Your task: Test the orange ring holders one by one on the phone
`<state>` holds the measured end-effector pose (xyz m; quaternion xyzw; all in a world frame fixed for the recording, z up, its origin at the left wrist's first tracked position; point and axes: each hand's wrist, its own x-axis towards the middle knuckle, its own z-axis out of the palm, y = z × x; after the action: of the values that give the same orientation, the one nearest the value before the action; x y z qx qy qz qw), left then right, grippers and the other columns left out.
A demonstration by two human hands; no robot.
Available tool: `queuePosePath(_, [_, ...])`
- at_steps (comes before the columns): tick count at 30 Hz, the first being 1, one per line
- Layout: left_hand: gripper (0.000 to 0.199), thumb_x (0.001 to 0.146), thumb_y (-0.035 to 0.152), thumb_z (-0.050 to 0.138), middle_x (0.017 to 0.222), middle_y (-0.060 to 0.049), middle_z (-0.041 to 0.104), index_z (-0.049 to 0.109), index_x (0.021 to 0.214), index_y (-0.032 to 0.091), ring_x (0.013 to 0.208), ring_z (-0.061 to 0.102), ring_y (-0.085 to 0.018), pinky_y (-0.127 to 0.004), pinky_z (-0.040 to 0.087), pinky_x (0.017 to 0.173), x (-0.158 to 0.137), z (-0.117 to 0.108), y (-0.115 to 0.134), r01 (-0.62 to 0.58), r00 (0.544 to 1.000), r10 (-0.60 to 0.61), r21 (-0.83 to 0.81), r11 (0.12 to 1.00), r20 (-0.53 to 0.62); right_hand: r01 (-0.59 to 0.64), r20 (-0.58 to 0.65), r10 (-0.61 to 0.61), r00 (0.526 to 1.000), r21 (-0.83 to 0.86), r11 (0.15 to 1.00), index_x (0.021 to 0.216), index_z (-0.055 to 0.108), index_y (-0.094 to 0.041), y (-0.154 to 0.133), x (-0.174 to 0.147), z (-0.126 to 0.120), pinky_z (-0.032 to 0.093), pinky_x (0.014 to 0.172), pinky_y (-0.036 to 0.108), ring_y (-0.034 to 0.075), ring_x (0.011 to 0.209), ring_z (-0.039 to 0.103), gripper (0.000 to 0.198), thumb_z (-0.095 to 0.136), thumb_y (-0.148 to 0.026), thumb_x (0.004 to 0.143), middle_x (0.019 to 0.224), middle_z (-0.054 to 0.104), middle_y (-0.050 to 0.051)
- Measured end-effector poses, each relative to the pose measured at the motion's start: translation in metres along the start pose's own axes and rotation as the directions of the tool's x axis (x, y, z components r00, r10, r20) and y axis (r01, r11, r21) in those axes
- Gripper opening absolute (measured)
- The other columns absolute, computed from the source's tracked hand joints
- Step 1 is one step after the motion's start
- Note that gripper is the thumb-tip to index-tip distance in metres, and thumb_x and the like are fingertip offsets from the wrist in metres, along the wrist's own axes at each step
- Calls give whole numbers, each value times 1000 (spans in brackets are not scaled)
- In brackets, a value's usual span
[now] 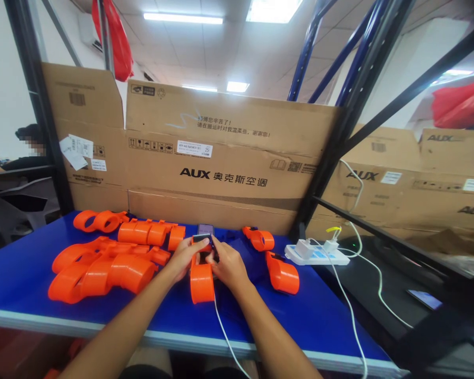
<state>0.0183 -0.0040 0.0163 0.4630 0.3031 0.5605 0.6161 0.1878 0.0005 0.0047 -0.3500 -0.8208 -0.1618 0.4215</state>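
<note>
An orange plastic ring-shaped holder (202,284) is between my hands above the blue table, with a small dark device (201,239) at its top. My left hand (185,256) grips it from the left, thumb lying along the dark device. From the right, my right hand (229,264) has its fingers closed around the upper part; its fingertips are partly hidden. A white cable (221,321) runs down from the holder's right side past the table edge. Just beyond my hands lies a phone (206,229) with its screen lit.
Several orange ring holders (98,276) lie in rows at left, and two more holders (283,276) at right. A white power strip (319,256) with plugged chargers and cables sits near the table's right edge. A cardboard wall (229,158) and black rack post (332,147) stand behind.
</note>
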Motion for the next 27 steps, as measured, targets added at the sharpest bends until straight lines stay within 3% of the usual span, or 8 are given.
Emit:
queuePosePath(8, [40,74,51,80,42,6,49,63,82,16,33,38,-7,-22,26,39,0,-2,-4,12,1000,-13,59,998,20,12,5,-12,1000,22,1000,138,51,-12,-4,-1,-2,58,73,33,21,73,67,56,52,-12,82,86,72,9])
queuePosePath(21, [40,72,48,82,50,4,56,63,83,14,36,40,-6,-23,29,42,-1,-1,1,-10,999,8,50,999,54,19,0,-19,1000,42,999,138,52,-11,-6,-2,-1,59,75,34,22,75,68,56,52,-11,82,87,72,10])
queuePosePath(27, [43,71,50,81,51,4,57,63,87,15,34,40,-6,-22,29,42,-1,-1,3,-80,996,78,64,995,32,7,-3,-7,1000,174,985,141,51,-17,-2,2,-10,60,83,36,22,88,71,53,52,-14,87,104,73,12])
